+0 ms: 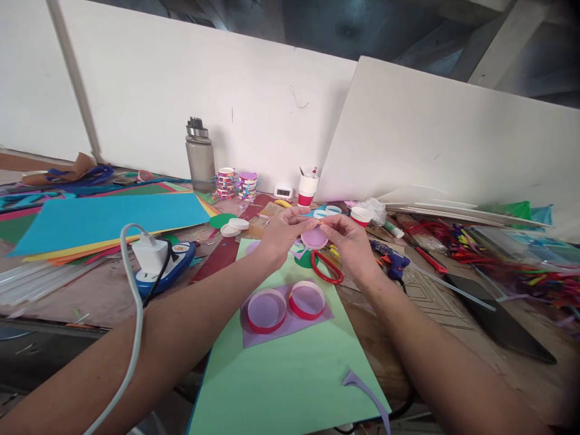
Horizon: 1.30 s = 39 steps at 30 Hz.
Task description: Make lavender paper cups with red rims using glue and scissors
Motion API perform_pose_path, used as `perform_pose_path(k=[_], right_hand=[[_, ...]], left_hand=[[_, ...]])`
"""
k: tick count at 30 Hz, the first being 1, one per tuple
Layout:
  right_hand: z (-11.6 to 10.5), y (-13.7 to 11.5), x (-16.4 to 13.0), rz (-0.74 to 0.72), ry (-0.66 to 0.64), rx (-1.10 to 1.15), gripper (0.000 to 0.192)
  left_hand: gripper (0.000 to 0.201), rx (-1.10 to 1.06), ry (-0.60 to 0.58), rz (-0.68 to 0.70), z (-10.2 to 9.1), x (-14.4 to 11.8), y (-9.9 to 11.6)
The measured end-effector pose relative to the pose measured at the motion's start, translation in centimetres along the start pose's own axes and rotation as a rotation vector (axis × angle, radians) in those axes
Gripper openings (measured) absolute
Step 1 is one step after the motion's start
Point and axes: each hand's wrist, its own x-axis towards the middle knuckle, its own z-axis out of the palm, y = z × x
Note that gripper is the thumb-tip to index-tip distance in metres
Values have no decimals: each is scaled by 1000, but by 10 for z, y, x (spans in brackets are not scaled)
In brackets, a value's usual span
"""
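Over the far end of the pale green sheet (276, 386), my left hand (286, 232) and my right hand (351, 241) meet with their fingers pinched together. A small orange bit shows between the fingertips, too small to name. Just below them is a purple disc with a pale rim (314, 238); whether the fingers touch it I cannot tell. Red-handled scissors (330, 275) lie beneath my right hand. Closer to me, two red-and-white paper rings (266, 329) stand on a piece of purple foam sheet (254, 339). A curved purple offcut (369, 393) rests at the sheet's near right.
Coloured sheets (113, 217) and a power strip (181, 266) with a white cable (138, 302) are left. A bottle (200, 157), decorated ring stacks (247, 186) and paper cups (308, 190) stand behind. A glue gun (396, 263) and black tablet-like slab (502, 326) lie right.
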Motion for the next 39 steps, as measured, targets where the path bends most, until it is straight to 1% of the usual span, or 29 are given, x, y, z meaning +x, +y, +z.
perform_pose_path(k=[4, 10, 16, 24, 31, 35, 39], right_hand=[[0, 0, 1, 30, -3, 16, 32], [2, 0, 0, 98, 12, 103, 38], [4, -5, -2, 161, 16, 176, 44], [4, -6, -2, 186, 7, 184, 41], [4, -7, -3, 205, 15, 209, 44], [3, -5, -2, 288, 25, 281, 46], [1, -2, -1, 368, -2, 336, 40]], left_hand=[[57, 6, 5, -17, 0, -1, 0], [52, 47, 42, -43, 1, 0, 2], [51, 54, 28, -72, 1, 0, 2], [49, 57, 29, -80, -1, 1, 1], [49, 69, 17, -87, -2, 1, 0], [54, 81, 56, -117, 0, 1, 1], [58, 100, 106, -148, 1, 1, 1]])
